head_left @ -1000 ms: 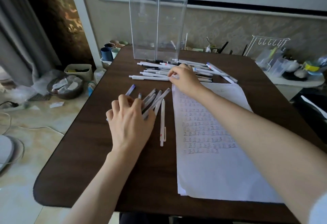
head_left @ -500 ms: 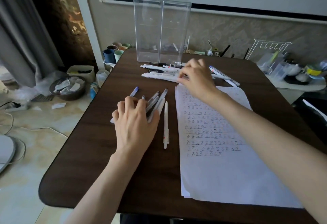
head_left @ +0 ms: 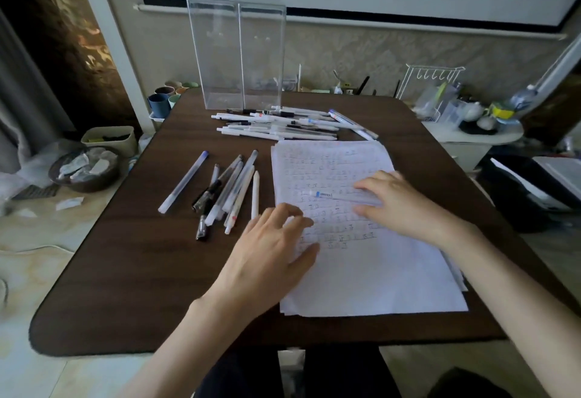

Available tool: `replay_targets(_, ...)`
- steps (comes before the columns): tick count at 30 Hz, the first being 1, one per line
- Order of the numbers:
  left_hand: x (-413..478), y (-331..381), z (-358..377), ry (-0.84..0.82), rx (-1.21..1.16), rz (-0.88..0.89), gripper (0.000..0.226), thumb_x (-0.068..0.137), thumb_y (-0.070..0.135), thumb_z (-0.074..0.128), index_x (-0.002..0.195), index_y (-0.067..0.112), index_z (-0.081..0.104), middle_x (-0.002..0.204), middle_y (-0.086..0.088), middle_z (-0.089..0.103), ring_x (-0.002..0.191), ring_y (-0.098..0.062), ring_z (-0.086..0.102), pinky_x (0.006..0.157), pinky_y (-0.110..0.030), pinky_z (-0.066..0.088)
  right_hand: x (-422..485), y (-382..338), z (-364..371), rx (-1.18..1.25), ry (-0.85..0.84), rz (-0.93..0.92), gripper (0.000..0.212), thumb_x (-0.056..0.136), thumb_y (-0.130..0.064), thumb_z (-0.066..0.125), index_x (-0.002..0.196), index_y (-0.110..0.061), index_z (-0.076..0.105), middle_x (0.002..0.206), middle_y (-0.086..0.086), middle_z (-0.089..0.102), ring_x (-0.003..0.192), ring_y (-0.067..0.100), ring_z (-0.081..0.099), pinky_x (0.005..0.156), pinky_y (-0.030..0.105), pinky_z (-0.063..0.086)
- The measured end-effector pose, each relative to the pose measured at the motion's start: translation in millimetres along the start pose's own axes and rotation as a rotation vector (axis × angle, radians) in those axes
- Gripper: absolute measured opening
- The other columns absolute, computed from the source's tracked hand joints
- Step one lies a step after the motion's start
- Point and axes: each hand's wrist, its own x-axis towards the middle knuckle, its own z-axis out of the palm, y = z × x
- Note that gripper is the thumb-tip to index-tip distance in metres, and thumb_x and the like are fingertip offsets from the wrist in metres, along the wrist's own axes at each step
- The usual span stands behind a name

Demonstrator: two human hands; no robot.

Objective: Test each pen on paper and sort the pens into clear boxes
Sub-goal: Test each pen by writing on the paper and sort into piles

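Dark wooden table (head_left: 132, 272), marbled floor (head_left: 28, 250)

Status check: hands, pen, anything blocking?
Left hand open, fingers at the paper edge. Right hand pinches a pen, lying level over the written lines. Clear boxes upright at the far edge; nothing blocks the paper.

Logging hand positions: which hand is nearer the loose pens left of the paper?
Left. The left hand sits at the paper's left edge, just right of those loose pens; the right hand is farther right, over the paper, holding a blue-banded pen.
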Motion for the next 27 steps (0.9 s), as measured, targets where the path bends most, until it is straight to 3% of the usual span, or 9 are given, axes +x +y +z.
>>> replay_targets(3,-7.2,3.2,14.6,-0.053,0.048,-0.012,0.051,0.085,0.050,0.035,0.117,0.018,0.059,0.120,0.001,0.054,0.106,-0.019,0.055,0.088,-0.031,0.042,10.8,-23.6,17.9,0.009,0.038,-0.072,0.042,0.094,-0.038,0.052,0.130,-0.016,0.050,0.127,0.002,0.046,0.122,0.020,0.035,0.101,0.033,0.033)
replay_targets(9,-13.0,4.6,17.3,0.010,0.073,0.001,0.048,0.089,0.048,0.036,0.116,0.017,0.061,0.119,0.002,0.057,0.107,-0.016,0.056,0.089,-0.025,0.038,16.4,-33.7,43.2,-0.129,0.404,-0.270,0.015,0.097,-0.019,0.048,0.102,-0.006,0.054,0.091,0.011,0.057,0.082,0.032,0.054,0.067,0.040,0.045)
replay_targets(11,-13.6,5.9,17.9,0.016,0.092,0.004,0.048,0.089,0.048,0.036,0.116,0.018,0.061,0.118,0.002,0.057,0.106,-0.016,0.057,0.089,-0.026,0.039,12.7,-34.8,42.1,-0.091,0.513,-0.302,0.026,0.096,-0.030,0.042,0.094,-0.008,0.056,0.078,0.008,0.059,0.069,0.030,0.057,0.063,0.036,0.042)
replay_targets(14,-14.8,5.9,17.8,0.004,0.085,-0.006,0.049,0.089,0.048,0.035,0.117,0.018,0.061,0.119,0.003,0.057,0.106,-0.015,0.056,0.090,-0.026,0.039,9.0,-34.7,40.7,-0.097,0.569,-0.260,0.047,0.087,-0.061,0.040,0.074,-0.017,0.048,0.063,-0.002,0.058,0.057,0.018,0.049,0.063,0.032,0.038)
replay_targets(18,-14.5,5.9,17.1,-0.010,0.081,-0.017,0.050,0.089,0.049,0.035,0.118,0.018,0.061,0.120,0.004,0.057,0.107,-0.014,0.055,0.090,-0.025,0.038,5.4,-35.3,41.3,-0.103,0.694,-0.235,0.042,0.081,-0.052,0.049,0.056,-0.021,0.035,0.043,-0.008,0.038,0.042,0.014,0.035,0.049,0.023,0.031)
replay_targets(21,-14.5,6.2,16.6,-0.011,0.081,-0.020,0.051,0.089,0.049,0.035,0.118,0.017,0.062,0.120,0.004,0.057,0.106,-0.014,0.055,0.090,-0.025,0.038,2.2,-36.7,37.8,-0.085,0.745,-0.280,0.041,0.080,-0.048,0.052,0.053,-0.020,0.038,0.041,-0.006,0.043,0.038,0.014,0.041,0.045,0.020,0.025)
replay_targets(25,-14.2,6.2,15.3,-0.019,0.076,-0.017,0.051,0.089,0.049,0.035,0.118,0.016,0.061,0.120,0.004,0.057,0.108,-0.014,0.054,0.091,-0.026,0.038,0.3,-37.2,33.7,-0.104,0.783,-0.370,0.049,0.079,-0.061,0.056,0.063,-0.015,0.053,0.056,-0.006,0.054,0.045,0.010,0.043,0.041,0.020,0.031)
replay_targets(27,-14.3,5.9,15.4,-0.023,0.078,-0.014,0.051,0.089,0.049,0.034,0.119,0.017,0.061,0.121,0.004,0.056,0.109,-0.014,0.054,0.092,-0.025,0.035,-1.1,-35.6,35.2,-0.073,0.833,-0.395,0.028,0.083,-0.037,0.065,0.081,-0.009,0.064,0.067,0.000,0.060,0.047,0.018,0.053,0.037,0.025,0.041)
